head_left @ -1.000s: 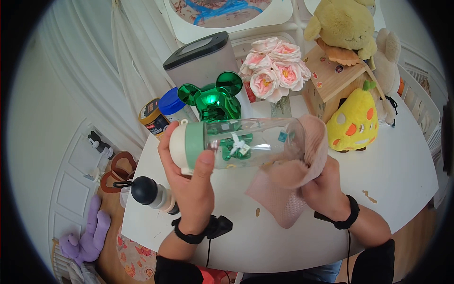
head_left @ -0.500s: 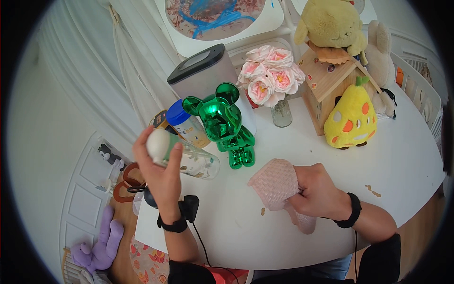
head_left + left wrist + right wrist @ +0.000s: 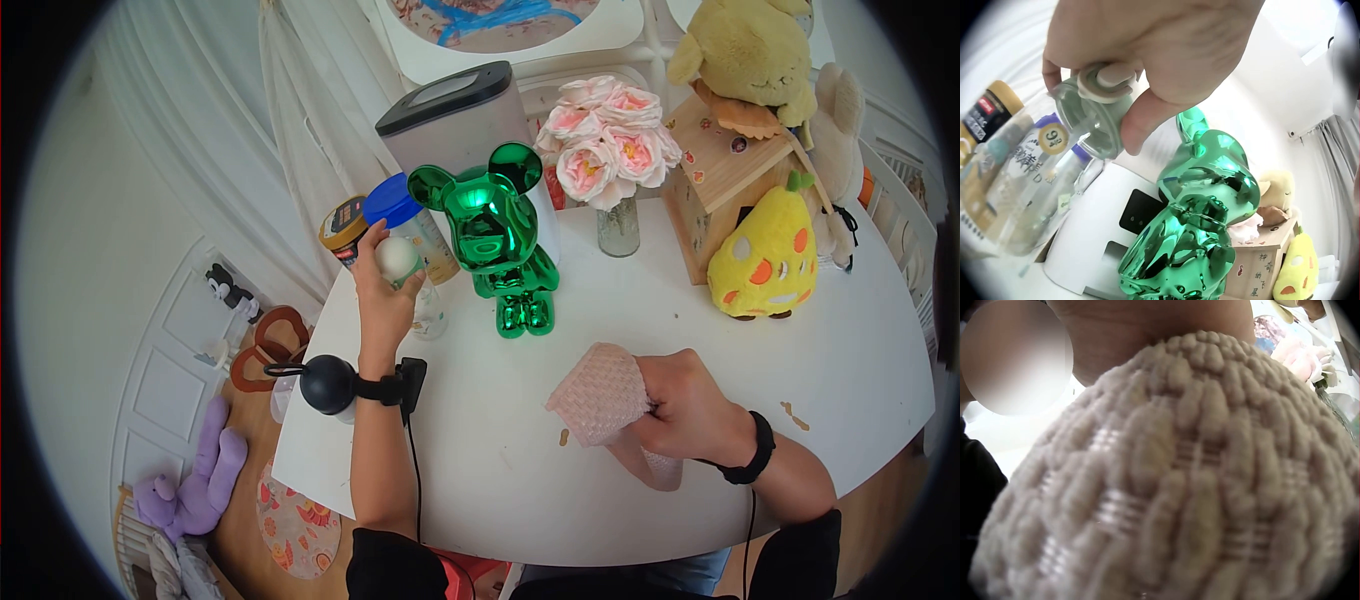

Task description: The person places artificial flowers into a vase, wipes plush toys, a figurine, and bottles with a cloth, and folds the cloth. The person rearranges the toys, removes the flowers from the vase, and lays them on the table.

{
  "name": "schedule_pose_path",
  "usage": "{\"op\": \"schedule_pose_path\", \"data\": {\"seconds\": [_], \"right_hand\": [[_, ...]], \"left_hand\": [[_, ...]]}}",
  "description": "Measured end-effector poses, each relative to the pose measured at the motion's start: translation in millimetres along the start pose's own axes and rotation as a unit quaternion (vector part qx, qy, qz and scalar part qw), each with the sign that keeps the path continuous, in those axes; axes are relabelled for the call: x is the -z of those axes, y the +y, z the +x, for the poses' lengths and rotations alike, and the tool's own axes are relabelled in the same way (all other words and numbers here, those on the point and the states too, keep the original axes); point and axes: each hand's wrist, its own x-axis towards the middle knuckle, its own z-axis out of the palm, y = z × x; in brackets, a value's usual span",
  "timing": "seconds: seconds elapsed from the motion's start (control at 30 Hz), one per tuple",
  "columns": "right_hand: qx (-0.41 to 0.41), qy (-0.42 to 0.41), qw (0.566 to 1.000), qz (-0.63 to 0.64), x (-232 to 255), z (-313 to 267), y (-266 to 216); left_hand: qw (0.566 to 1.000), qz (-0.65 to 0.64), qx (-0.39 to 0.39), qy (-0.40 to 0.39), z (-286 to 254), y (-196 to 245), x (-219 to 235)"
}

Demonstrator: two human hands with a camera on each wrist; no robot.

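My left hand (image 3: 385, 305) grips a clear water bottle by its lid end, fingers and thumb round the cream and green lid (image 3: 397, 258). In the left wrist view the bottle's see-through body (image 3: 1038, 181) slants down and left from the green collar (image 3: 1094, 122). It stands close by the blue-lidded jar (image 3: 388, 200) and left of the shiny green bear figure (image 3: 492, 235). Over the front right of the table, my right hand (image 3: 690, 405) holds a bunched pink waffle-weave cloth (image 3: 600, 395). That cloth (image 3: 1191, 481) fills most of the right wrist view.
A black-topped bottle (image 3: 328, 385) stands by my left forearm. Behind are a yellow-lidded jar (image 3: 343, 228), a dark-lidded bin (image 3: 455, 125) and a vase of pink flowers (image 3: 618, 230). A wooden house (image 3: 725, 170) and a yellow pear plush (image 3: 768, 255) stand to the right.
The bottle has gone from above the table's middle, against the cloth, to the left beside the jars, turning more upright. My right hand keeps the cloth, lowered to the front right.
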Motion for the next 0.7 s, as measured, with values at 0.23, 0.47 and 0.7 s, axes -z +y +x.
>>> {"op": "schedule_pose_path", "data": {"seconds": [0.23,0.47,0.7], "right_hand": [[-0.015,-0.018,1.000,0.010,-3,1,-3],[-0.014,-0.047,0.999,-0.002,-6,0,0],[-0.018,-0.068,0.998,-0.009,-8,-1,3]], "left_hand": [[1.000,-0.028,0.007,0.007,2,-7,1],[0.999,-0.027,0.030,0.030,2,-16,-1],[0.996,-0.041,0.062,0.053,2,-16,-1]]}}
